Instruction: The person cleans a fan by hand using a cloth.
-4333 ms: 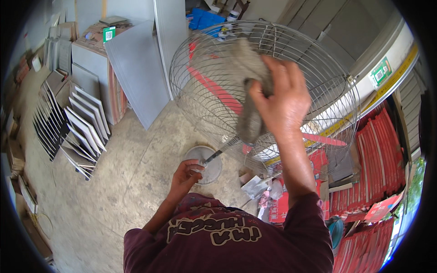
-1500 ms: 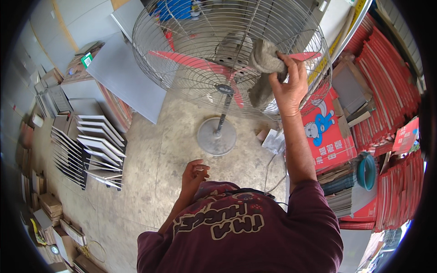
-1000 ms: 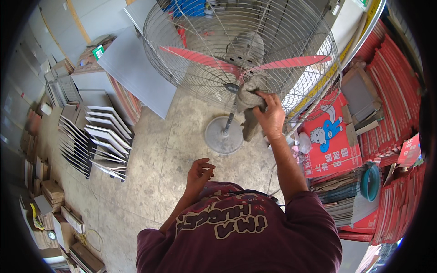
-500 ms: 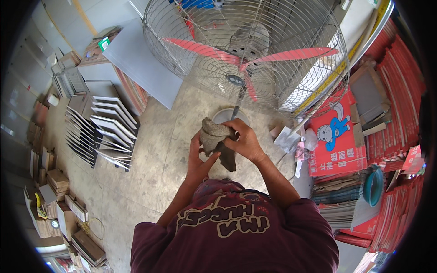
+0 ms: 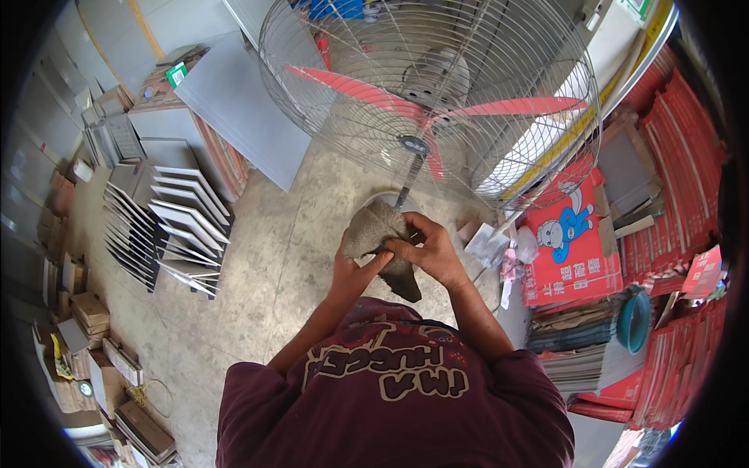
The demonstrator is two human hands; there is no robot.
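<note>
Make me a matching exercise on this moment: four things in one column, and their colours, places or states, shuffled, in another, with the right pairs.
Things:
1. Cloth
2. Fan blades
3. Round container
4. Large flat panel

Descriptions:
A. Teal, toward the right of the view
B. Grey, slanted, toward the upper left
C. Held by the left hand and right hand
D. Red

Pairs: 1-C, 2-D, 3-A, 4-B

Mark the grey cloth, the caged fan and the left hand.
Grey cloth (image 5: 376,227): head view, on its broad upper part.
Caged fan (image 5: 414,145): head view, on its dark centre badge.
Left hand (image 5: 351,274): head view, near thumb's base.
</note>
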